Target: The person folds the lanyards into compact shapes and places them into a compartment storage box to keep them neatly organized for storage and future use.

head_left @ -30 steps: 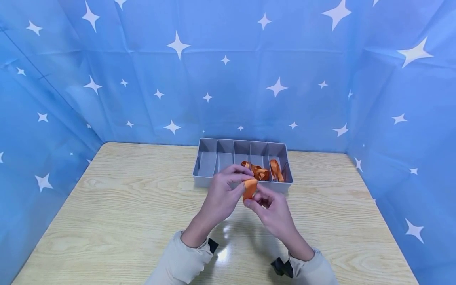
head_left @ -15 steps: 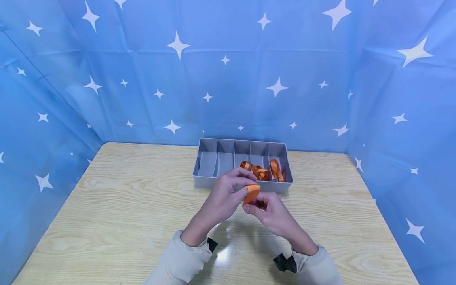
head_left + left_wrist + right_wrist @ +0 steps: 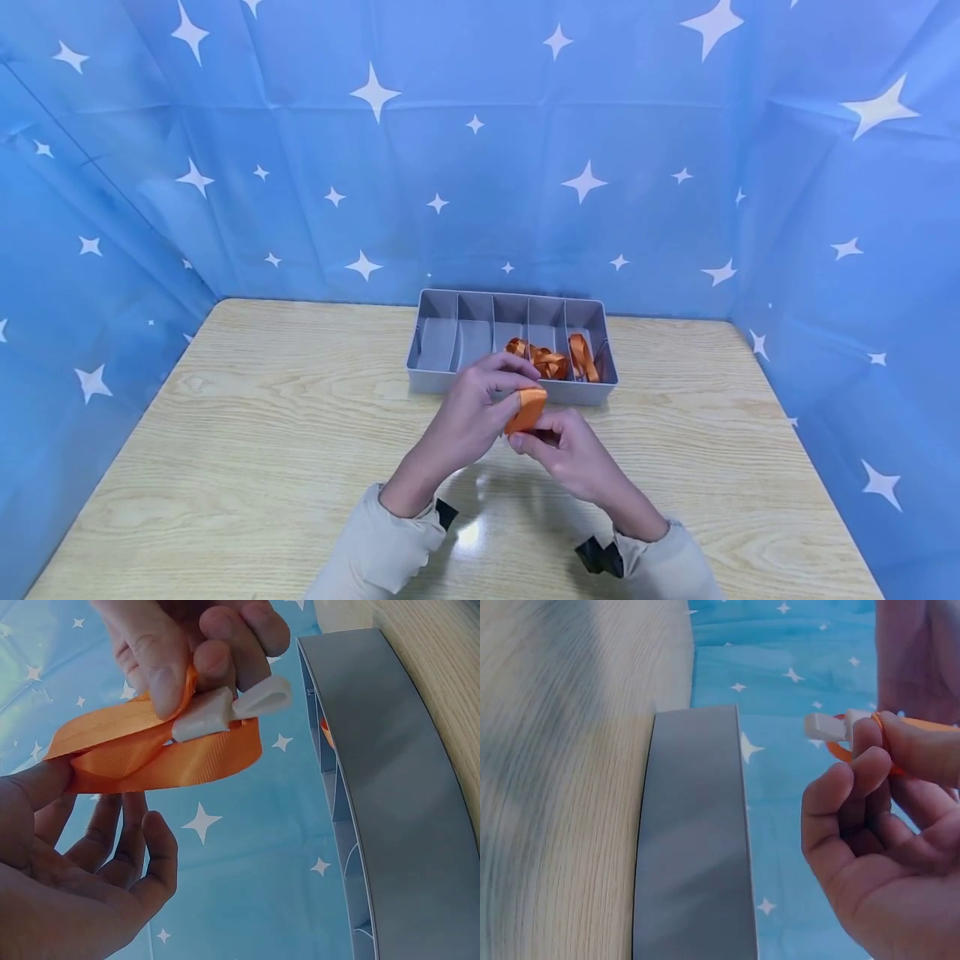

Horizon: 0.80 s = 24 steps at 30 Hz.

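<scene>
Between both hands, in front of the grey box, an orange lanyard (image 3: 528, 410) is gathered into a flat coiled loop. My left hand (image 3: 474, 413) pinches one end of the coil between thumb and fingers; its other fingers spread loosely below in the left wrist view. At the other end my right hand (image 3: 576, 457) pinches the strap with thumb and forefinger, beside the white plastic clip (image 3: 204, 718). That clip lies against the coil, and its looped tip (image 3: 262, 697) sticks out past the strap. In the right wrist view the clip (image 3: 826, 727) protrudes beyond my right fingertips.
The grey divided box (image 3: 429, 382) stands behind the hands at the table's back. An orange lanyard (image 3: 582, 358) lies in its rightmost compartment, with more orange strap (image 3: 550, 365) in the compartments to its left. A blue star-printed curtain (image 3: 480, 200) rises behind the wooden table (image 3: 262, 433).
My right hand has shifted slightly down and closer to the body. The strap, more twisted before, now forms a flatter, tighter coil. My left hand has hardly moved.
</scene>
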{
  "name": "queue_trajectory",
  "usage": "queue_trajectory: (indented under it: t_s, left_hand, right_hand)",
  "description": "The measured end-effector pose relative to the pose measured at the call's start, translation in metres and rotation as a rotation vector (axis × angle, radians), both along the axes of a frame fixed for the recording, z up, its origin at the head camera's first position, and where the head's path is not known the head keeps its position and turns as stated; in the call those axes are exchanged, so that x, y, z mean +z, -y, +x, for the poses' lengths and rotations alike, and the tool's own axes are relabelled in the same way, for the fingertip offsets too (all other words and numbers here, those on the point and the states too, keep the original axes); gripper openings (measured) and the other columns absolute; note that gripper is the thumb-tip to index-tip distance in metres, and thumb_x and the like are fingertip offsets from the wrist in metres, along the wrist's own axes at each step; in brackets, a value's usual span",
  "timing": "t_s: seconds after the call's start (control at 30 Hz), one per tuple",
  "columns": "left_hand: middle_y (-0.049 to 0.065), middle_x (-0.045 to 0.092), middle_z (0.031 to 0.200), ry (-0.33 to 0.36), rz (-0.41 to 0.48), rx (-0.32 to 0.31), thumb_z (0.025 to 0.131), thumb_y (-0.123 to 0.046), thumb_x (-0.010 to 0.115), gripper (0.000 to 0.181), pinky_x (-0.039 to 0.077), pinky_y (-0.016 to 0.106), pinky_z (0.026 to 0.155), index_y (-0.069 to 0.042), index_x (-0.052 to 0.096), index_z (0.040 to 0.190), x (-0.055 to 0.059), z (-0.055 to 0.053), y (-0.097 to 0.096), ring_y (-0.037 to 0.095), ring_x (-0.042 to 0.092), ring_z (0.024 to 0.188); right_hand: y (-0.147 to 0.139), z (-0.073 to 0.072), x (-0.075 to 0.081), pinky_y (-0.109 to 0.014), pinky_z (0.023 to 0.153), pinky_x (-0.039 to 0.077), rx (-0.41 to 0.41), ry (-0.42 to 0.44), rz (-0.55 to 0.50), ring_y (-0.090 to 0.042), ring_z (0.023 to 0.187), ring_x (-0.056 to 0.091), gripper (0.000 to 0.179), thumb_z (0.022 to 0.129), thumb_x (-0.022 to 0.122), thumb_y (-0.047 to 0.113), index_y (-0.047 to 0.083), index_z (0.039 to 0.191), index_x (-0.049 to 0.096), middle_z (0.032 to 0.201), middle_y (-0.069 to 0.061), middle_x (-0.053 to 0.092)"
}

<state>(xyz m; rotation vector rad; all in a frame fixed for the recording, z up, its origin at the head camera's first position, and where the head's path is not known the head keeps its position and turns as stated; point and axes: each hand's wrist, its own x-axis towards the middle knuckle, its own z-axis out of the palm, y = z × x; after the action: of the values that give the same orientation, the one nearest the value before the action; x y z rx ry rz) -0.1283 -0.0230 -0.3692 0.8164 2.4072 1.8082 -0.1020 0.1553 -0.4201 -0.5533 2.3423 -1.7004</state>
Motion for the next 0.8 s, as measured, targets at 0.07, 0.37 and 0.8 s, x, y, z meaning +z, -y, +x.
queue_trajectory:
  t_s: [0.07,0.37,0.8]
  left_hand:
    - [0.003,0.067,0.11,0.001,-0.001,0.003,0.091,0.004,0.061,0.018,0.051,0.036,0.09,0.0,0.078,0.095,0.0007,-0.0001,0.0006,0.018,0.057,0.11]
    - [0.004,0.067,0.11,-0.011,0.002,0.01,0.091,0.005,0.06,0.019,0.053,0.032,0.084,0.0,0.078,0.095,0.001,-0.0022,0.0018,0.018,0.058,0.11]
    - [0.001,0.067,0.11,-0.021,-0.007,0.015,0.09,0.003,0.06,0.02,0.054,0.032,0.082,-0.002,0.078,0.095,0.0013,-0.002,0.0037,0.016,0.058,0.108]
  right_hand:
    - [0.001,0.0012,-0.0004,-0.025,0.059,0.046,-0.02,-0.022,0.007,-0.011,0.066,0.052,0.013,0.097,0.065,0.01,0.006,0.088,0.075,0.078,-0.002,0.062]
    - [0.0037,0.0046,-0.0016,-0.027,0.075,0.055,-0.048,-0.05,-0.045,-0.013,0.085,0.066,0.014,0.096,0.066,0.009,0.001,0.102,0.076,0.102,-0.012,0.073]
    - [0.0047,0.0076,-0.002,-0.029,0.066,0.056,-0.058,-0.002,-0.094,-0.017,0.075,0.069,0.015,0.095,0.067,0.01,-0.001,0.101,0.076,0.091,-0.011,0.075]
